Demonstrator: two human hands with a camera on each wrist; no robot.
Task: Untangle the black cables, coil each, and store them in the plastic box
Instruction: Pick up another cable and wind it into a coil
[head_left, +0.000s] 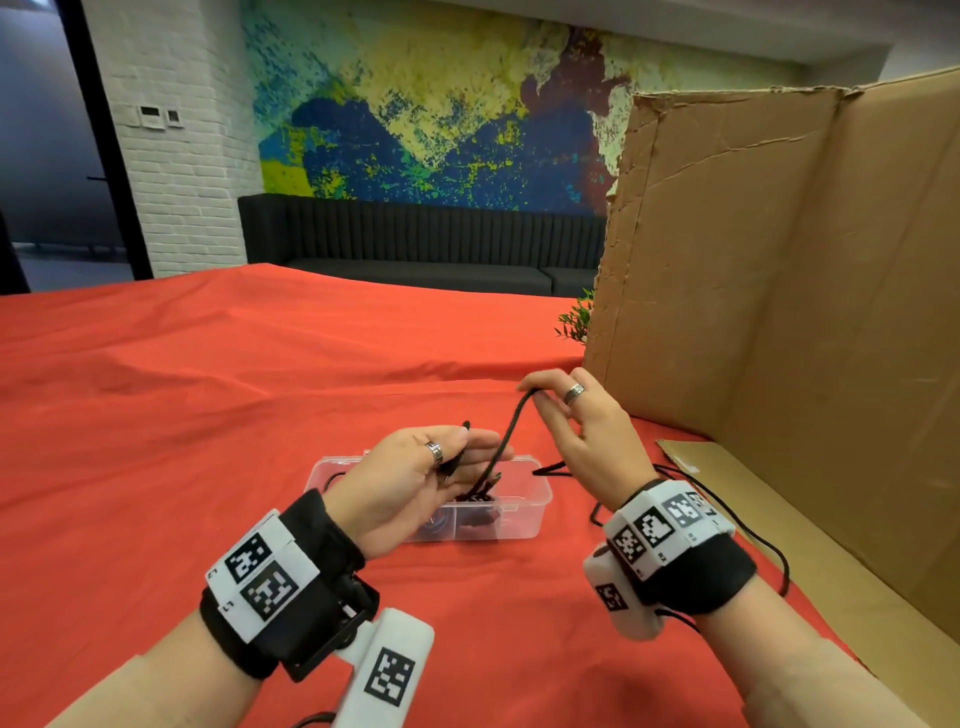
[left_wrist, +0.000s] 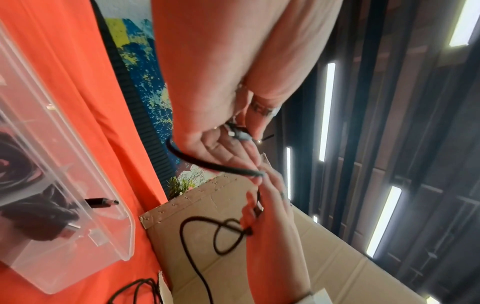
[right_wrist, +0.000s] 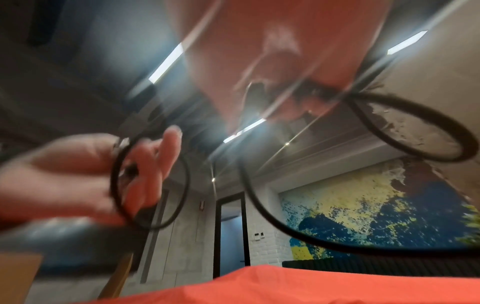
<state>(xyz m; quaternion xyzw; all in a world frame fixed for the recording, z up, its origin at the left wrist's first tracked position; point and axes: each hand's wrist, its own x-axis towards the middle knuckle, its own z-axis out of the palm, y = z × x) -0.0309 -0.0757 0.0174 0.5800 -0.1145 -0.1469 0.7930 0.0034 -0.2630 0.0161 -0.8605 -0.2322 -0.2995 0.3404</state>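
Note:
A black cable runs between my two hands above the clear plastic box. My left hand hovers over the box, thumb pinning the cable's plug end against nearly straight fingers. My right hand is raised to the right and pinches the cable at its top bend; the rest hangs in loops below it. Dark coiled cables lie in the box's compartments, one plug poking over the rim. The right wrist view is blurred.
A red cloth covers the table. A tall cardboard sheet stands at the right with a flap lying flat on the cloth. Loose black cable trails under my right wrist. A small green plant shows behind the cardboard.

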